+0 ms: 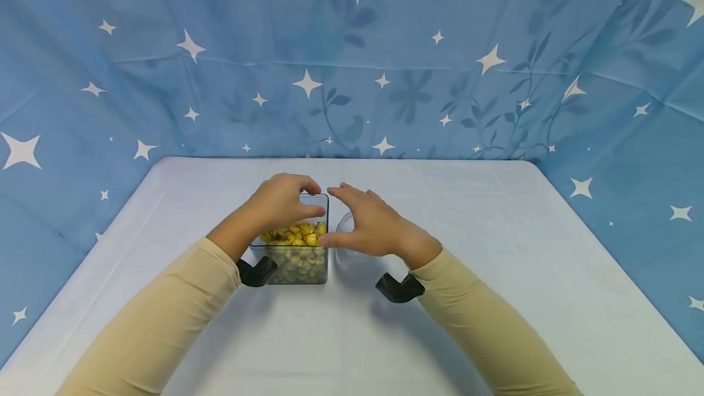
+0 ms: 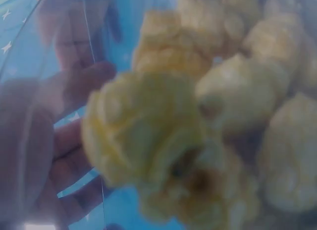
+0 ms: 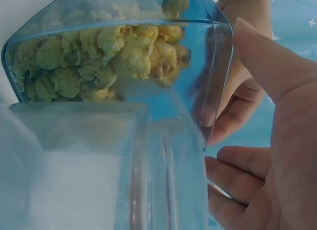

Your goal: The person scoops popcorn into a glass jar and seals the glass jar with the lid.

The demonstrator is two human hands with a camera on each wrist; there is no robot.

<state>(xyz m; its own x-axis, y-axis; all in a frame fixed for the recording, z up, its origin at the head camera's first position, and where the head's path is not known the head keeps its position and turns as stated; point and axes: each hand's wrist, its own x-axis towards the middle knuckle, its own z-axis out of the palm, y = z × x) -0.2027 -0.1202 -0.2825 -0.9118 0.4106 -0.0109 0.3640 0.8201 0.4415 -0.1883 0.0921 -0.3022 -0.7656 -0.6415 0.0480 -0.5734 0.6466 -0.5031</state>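
A clear square-cornered box [image 1: 288, 245] stands left of the table's middle, partly filled with yellow popcorn [image 1: 294, 235]. My left hand [image 1: 280, 200] arches over the box, its thumb and fingers spread apart near the rim. In the left wrist view, popcorn [image 2: 143, 126] shows large through the clear wall, with fingers beyond it. Right beside the box is a clear round jar [image 1: 354, 266], with no contents showing. Above this jar my right hand [image 1: 376, 225] is spread, its thumb tip reaching the box's right edge. In the right wrist view, the jar's ridged neck [image 3: 168, 165] lies close to the fingers.
A white cloth covers the table [image 1: 495, 298], whose far edge meets a blue curtain [image 1: 247, 29] patterned with stars. Black wrist mounts [image 1: 400, 289] sit under both wrists, just in front of the box and jar.
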